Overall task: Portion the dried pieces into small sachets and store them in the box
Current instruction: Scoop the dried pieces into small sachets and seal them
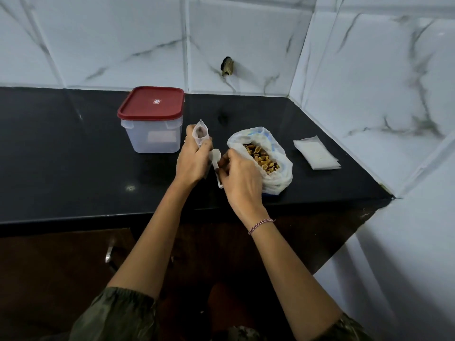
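At frame centre, my left hand [193,158] grips a small translucent sachet [200,132] upright, mouth open. My right hand [240,177], just right, pinches a white plastic spoon [215,157]. Dried yellow pieces [262,159] lie right; the red-lidded clear box [152,119] upper left, on the black surface [73,156].

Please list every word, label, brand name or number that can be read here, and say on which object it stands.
Nothing can be read.
Small red-and-white mark on the red lid: too small to read.
Pale label on the box: blurred, no text visible.
Blue print on the plastic bag: creased, not legible.
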Tool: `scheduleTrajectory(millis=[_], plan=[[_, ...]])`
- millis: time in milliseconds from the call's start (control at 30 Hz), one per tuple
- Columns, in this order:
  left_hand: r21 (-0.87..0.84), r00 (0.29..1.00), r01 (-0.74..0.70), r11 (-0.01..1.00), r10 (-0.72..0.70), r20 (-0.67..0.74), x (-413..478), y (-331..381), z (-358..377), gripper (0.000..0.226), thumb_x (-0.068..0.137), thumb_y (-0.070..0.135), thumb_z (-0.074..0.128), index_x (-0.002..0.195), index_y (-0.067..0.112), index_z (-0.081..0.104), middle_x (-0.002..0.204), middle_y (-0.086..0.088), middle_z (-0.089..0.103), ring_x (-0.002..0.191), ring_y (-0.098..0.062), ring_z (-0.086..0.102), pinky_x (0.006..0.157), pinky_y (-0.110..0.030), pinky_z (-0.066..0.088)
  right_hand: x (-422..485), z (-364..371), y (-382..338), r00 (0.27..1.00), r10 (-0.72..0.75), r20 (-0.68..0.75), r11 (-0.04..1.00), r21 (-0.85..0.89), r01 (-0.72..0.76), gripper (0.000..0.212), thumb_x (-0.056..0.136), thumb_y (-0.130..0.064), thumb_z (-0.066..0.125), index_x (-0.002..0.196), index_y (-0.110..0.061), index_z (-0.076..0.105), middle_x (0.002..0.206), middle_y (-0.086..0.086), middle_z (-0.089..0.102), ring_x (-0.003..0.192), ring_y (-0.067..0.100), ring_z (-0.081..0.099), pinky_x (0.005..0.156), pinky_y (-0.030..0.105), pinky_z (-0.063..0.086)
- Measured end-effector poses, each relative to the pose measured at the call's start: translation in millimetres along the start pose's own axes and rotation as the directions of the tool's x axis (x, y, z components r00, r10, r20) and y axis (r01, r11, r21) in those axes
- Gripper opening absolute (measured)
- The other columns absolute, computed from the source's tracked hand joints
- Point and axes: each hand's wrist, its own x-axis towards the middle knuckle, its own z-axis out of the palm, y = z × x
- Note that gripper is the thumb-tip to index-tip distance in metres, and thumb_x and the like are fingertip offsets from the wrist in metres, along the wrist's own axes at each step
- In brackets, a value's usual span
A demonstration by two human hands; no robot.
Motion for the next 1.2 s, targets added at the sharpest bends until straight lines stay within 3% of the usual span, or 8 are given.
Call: scheduleTrajectory(millis=[233, 433, 567, 633, 733, 900, 1100, 1200], plan=[[0.053, 0.998, -0.051, 0.997, 0.049, 0.028, -2, 7, -7, 0.032, 0.079, 0.032, 0.037, 0.106, 0.017, 0.047, 0.1, -0.001, 0.055, 0.085, -0.015, 0.053, 0.083, -0.047, 0.048, 3, -1, -7, 0.998, -0.028, 0.058, 0.982, -0.187, 0.038, 0.009, 0.096, -0.014, 0.05, 0.101, -0.011, 0.056, 0.091, 0.005, 0.064, 0.08, 0.018, 0.062, 0.061, 0.024, 0.037], [0.165, 0.986, -0.165, 0.972, 0.167, 0.003, -4, 18, -11, 0.045, 0.082, 0.027, 0.027, 0.117, 0.013, 0.051, 0.097, 0.02, 0.035, 0.105, -0.015, 0.034, 0.092, -0.029, 0.031, 9, -16, -4, 0.996, -0.044, 0.083, 0.988, -0.145, 0.056, 0.009, 0.094, -0.009, 0.051, 0.099, -0.008, 0.058, 0.093, 0.007, 0.064, 0.084, 0.019, 0.062, 0.063, 0.023, 0.037], [0.154, 0.987, -0.152, 0.976, 0.143, 0.067, 7, 18, -16, 0.053, 0.079, 0.031, 0.029, 0.126, 0.016, 0.051, 0.12, 0.002, 0.034, 0.116, -0.021, 0.033, 0.102, -0.039, 0.034, 32, -30, -5, 0.999, 0.038, 0.037, 0.974, 0.22, -0.046, 0.018, 0.092, -0.021, 0.058, 0.106, -0.009, 0.06, 0.094, -0.001, 0.064, 0.086, 0.011, 0.06, 0.072, 0.019, 0.044], [-0.067, 0.983, -0.068, 0.995, 0.079, 0.167, 8, 21, -21, 0.056, 0.076, 0.035, 0.038, 0.13, 0.02, 0.046, 0.129, -0.004, 0.038, 0.12, -0.027, 0.04, 0.101, -0.051, 0.042, 44, -27, -4, 0.971, 0.12, 0.205, 0.844, 0.493, -0.209, 0.035, 0.091, -0.04, 0.057, 0.112, -0.012, 0.058, 0.099, -0.005, 0.064, 0.093, 0.008, 0.06, 0.086, 0.023, 0.048], [-0.43, 0.942, 0.085, 0.899, 0.068, 0.329, 1, 37, -22, 0.066, 0.076, 0.017, 0.036, 0.141, 0.008, 0.028, 0.131, -0.008, 0.05, 0.105, -0.021, 0.056, 0.076, -0.035, 0.057, 51, -17, -9, 0.904, 0.154, 0.4, 0.623, 0.671, -0.402, 0.061, 0.079, -0.071, 0.046, 0.106, -0.018, 0.059, 0.105, 0.003, 0.068, 0.102, 0.018, 0.063, 0.092, 0.044, 0.051], [-0.52, 0.925, 0.176, 0.836, 0.04, 0.378, 7, 39, -21, 0.06, 0.081, 0.023, 0.033, 0.135, 0.003, 0.046, 0.129, -0.015, 0.058, 0.113, -0.024, 0.058, 0.089, -0.038, 0.053, 50, -10, -20, 0.974, 0.107, 0.199, 0.639, 0.737, -0.221, 0.036, 0.098, -0.043, 0.037, 0.1, -0.017, 0.062, 0.096, 0.007, 0.069, 0.093, 0.018, 0.066, 0.084, 0.039, 0.055], [-0.501, 0.988, 0.147, 0.853, -0.155, 0.026, 4, 38, 0, 0.036, 0.087, 0.051, 0.055, 0.102, 0.02, 0.064, 0.109, -0.008, 0.067, 0.105, -0.026, 0.063, 0.085, -0.046, 0.055, 52, -1, -18, 0.959, 0.246, -0.139, 0.75, 0.654, -0.098, 0.039, 0.098, -0.04, 0.042, 0.08, -0.01, 0.06, 0.067, -0.001, 0.06, 0.06, 0.011, 0.054, 0.054, 0.026, 0.043], [-0.189, 0.955, -0.016, 0.982, -0.041, -0.293, -8, 45, 13, 0.029, 0.098, 0.045, 0.043, 0.083, 0.024, 0.058, 0.083, 0.007, 0.064, 0.079, -0.006, 0.062, 0.071, -0.023, 0.05, 53, 4, -20, 0.941, 0.272, -0.201, 0.768, 0.635, -0.086, 0.039, 0.099, -0.037, 0.042, 0.077, -0.008, 0.056, 0.066, 0.0, 0.056, 0.057, 0.011, 0.049, 0.051, 0.023, 0.038]])
